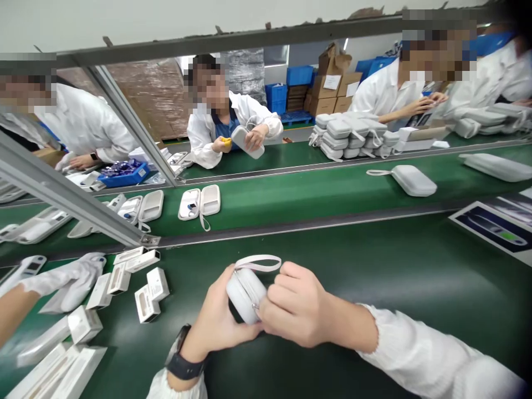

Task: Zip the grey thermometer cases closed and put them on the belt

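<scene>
Left hand (218,321): lower centre, grip curled around the white case (245,295).
Right hand (293,307): grip pinching the case's right edge.
White case: held between both hands, above the green counter (374,266); strap loop (258,262) on top.
Small white boxes (145,291): lower left.
Open cases (199,204): centre left, on the belt beyond.
Stacked cases (353,136): upper right.

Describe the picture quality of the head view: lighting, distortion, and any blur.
Head view: even overhead lighting, with soft shadow beneath the left hand and right hand holding the white zip case; wide-angle distortion tilts the metal frame bar and belt edges; co-workers' faces are pixelated; the corners darken and soften.
</scene>
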Action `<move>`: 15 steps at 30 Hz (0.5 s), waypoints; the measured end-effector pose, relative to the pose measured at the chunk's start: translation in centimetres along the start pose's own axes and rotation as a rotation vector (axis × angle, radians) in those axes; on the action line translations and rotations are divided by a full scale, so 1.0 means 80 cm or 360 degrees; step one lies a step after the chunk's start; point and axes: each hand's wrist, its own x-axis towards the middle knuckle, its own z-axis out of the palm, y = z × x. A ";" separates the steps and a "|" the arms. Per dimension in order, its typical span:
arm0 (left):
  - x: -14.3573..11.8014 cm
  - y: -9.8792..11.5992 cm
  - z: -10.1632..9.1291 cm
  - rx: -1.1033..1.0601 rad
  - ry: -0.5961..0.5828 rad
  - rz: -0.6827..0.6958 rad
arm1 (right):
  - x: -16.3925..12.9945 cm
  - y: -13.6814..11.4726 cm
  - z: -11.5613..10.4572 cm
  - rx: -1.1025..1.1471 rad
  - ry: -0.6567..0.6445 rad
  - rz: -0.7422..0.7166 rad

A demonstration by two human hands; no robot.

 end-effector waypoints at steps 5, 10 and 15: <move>-0.004 -0.007 0.019 0.0110 0.0294 0.0036 | -0.003 -0.002 0.008 -0.0025 -0.0056 0.0029; -0.005 -0.013 0.038 0.0204 0.0561 -0.0004 | 0.000 -0.004 0.005 0.0000 -0.0150 0.0008; 0.000 -0.008 0.028 0.0384 0.0587 0.0119 | 0.005 0.000 -0.010 0.0074 -0.0380 -0.0021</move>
